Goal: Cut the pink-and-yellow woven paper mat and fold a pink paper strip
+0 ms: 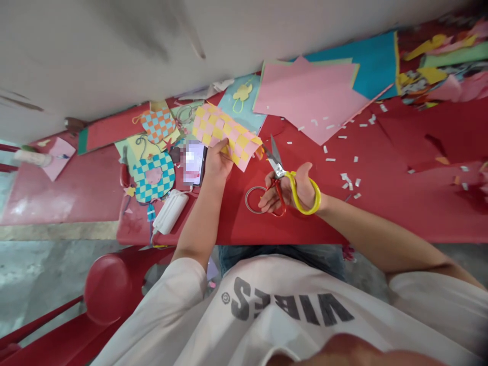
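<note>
Head view, left hand [217, 165] holding woven paper [224, 133] slanting rightward, right hand [292, 190] gripping scissors [280, 175]

White T-shirt [152, 325] — grey VIBES lettering [292, 308], blue jeans [282, 259]

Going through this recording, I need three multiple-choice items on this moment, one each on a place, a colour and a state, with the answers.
1. Where does the phone lie?
A. On the pink paper sheets
B. On the red table, beside the left hand
C. On the floor

2. Which colours make up the woven paper strip in the left hand?
A. Pink and yellow
B. Teal and yellow
C. Orange and blue

3. What state are the scissors in?
A. Lying loose on the table
B. Held in the left hand
C. Gripped in the right hand

Answers:
1. B, the phone sits just left of that hand.
2. A, pink and yellow strips interlace in checks.
3. C, the right hand closes around the yellow and red handles.
</note>
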Motion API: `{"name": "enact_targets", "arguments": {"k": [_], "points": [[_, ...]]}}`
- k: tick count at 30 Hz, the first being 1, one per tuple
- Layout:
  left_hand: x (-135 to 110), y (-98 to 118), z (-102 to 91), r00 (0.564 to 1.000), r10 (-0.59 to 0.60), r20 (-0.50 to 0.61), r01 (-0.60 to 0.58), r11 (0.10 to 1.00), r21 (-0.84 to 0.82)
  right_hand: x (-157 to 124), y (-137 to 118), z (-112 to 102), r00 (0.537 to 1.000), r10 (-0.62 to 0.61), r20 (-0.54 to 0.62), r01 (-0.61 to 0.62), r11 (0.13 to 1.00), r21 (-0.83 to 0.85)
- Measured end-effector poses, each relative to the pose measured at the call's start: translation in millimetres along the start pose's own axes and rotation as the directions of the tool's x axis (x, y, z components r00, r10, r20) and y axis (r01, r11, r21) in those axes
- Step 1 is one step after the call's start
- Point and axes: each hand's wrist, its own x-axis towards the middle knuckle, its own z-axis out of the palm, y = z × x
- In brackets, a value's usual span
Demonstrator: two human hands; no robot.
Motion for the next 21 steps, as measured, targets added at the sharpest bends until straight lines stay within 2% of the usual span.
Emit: {"name": "enact_targets", "arguments": {"k": [7,11,17,21], "points": [[1,-1,-1.3,0.995,-0.079,-0.067,0.084,0.994,0.069,2,-10,-4,0.987,0.126,0.1,-0.146,0.964,0.224],[-1,-3,-2.3,0.999,-0.049,-0.023,0.051,0.994,0.094,4,-13,-6,0.982,0.158,0.099,-0.183,0.923,0.339],[-2,-4,-1.1,0.998,-0.051,0.023,0.049,0.995,0.087,1,-22,-13,0.98,0.11,0.166,-0.178,0.859,0.48],[-7,-1,6.6,0.999,-0.043,0.029,0.038,0.986,0.16,-3,-25,-20,0.97,0.02,0.244,-0.153,0.825,0.544]]}}
